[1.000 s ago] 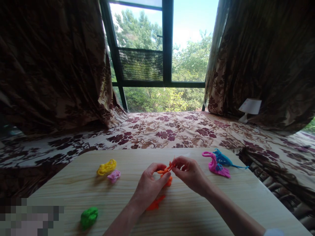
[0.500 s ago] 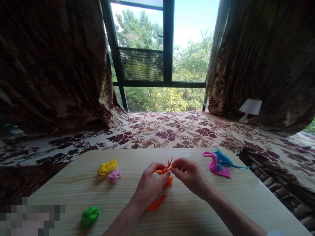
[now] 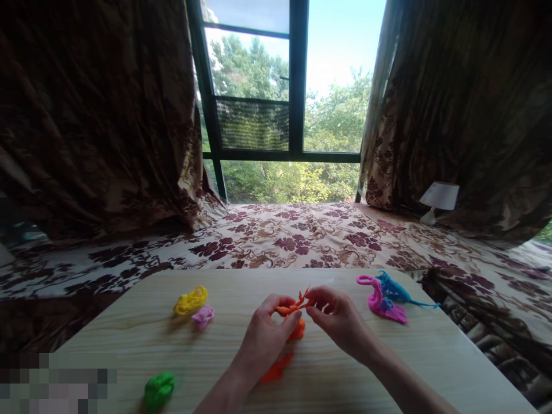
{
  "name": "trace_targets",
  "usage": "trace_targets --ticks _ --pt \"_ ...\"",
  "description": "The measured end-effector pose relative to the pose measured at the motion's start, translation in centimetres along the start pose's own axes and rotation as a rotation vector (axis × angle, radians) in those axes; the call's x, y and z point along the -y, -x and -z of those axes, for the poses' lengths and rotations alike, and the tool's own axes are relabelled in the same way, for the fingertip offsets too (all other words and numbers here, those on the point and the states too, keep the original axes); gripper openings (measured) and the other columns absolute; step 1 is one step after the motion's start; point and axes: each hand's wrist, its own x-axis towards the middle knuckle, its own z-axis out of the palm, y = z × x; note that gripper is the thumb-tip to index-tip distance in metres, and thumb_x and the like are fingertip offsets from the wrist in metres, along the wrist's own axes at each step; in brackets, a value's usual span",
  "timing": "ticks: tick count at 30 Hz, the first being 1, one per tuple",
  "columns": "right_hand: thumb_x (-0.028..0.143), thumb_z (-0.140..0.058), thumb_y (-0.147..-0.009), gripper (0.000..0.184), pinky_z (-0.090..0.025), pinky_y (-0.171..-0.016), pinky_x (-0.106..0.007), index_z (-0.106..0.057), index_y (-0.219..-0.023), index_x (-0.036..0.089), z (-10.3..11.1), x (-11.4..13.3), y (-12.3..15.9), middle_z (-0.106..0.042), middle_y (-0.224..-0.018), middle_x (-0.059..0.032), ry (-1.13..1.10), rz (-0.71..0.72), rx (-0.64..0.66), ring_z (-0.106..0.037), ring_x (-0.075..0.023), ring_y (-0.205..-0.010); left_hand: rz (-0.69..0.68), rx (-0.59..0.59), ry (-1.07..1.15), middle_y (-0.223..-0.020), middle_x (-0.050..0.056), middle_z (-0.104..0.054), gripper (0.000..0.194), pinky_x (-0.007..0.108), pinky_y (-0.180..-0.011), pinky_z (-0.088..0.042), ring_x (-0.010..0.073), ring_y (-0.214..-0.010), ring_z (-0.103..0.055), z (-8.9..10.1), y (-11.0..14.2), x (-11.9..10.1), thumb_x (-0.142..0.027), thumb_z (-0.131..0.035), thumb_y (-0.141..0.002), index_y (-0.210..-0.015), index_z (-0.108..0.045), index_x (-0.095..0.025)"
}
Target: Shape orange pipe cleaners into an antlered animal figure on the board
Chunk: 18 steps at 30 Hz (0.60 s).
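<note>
Between my two hands, above the table, is an orange modelling clay figure (image 3: 296,310) with thin pointed limbs sticking up and out. My left hand (image 3: 269,328) pinches its body between thumb and fingers. The fingers of my right hand (image 3: 334,313) are closed on a thin limb at its right side; the fingertips partly cover it. Just below the figure is an orange clay lump (image 3: 297,330), partly behind my left thumb. A flat, jagged orange clay piece (image 3: 277,368) lies on the table beside my left wrist.
On the pale wooden table (image 3: 366,374) are yellow clay (image 3: 191,301) and pink clay (image 3: 202,317) at left, and a green clay lump (image 3: 159,391) nearer me. A magenta swan-like clay figure (image 3: 379,302) and a blue clay figure (image 3: 394,287) sit at right. A small lamp (image 3: 440,196) stands beyond.
The whole view has shifted slightly, so everything appears a little lower. My right fingers have moved slightly on the orange figure's limb; both hands keep hold of it.
</note>
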Motion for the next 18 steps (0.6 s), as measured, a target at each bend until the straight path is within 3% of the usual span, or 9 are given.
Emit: trace_targets --ticks 4,14,18 --pt "0.015 -0.054 -0.074 0.010 -0.040 -0.051 -0.019 -0.060 -0.079 0.020 -0.12 -0.30 0.10 -0.061 -0.066 0.0033 -0.006 -0.005 0.000 -0.052 -0.0088 -0.056 0.066 0.066 0.053 -0.075 0.005 -0.067 0.028 0.027 -0.058 -0.049 0.0159 -0.060 -0.063 0.17 0.29 -0.05 -0.037 -0.060 -0.070 -0.088 -0.062 -0.016" --pt "0.015 -0.055 -0.074 0.011 -0.043 -0.053 -0.020 -0.062 -0.082 0.019 -0.05 0.10 0.16 -0.063 -0.068 0.0020 -0.045 -0.002 -0.004 -0.055 -0.0098 -0.059 0.068 0.110 0.004 -0.086 0.006 -0.068 0.026 0.026 -0.065 -0.048 0.0182 -0.076 -0.064 0.22 0.16 -0.06 -0.036 -0.057 -0.072 -0.091 -0.062 -0.017" --pt "0.015 -0.055 -0.074 0.013 -0.043 -0.053 -0.020 -0.063 -0.084 0.019 -0.18 0.08 0.27 -0.064 -0.068 0.0015 -0.049 -0.014 0.007 -0.055 -0.0100 -0.058 0.075 0.085 0.020 -0.082 0.005 -0.068 0.029 0.026 -0.062 -0.048 0.0172 -0.070 -0.063 0.20 0.24 -0.15 -0.038 -0.059 -0.070 -0.091 -0.063 -0.018"
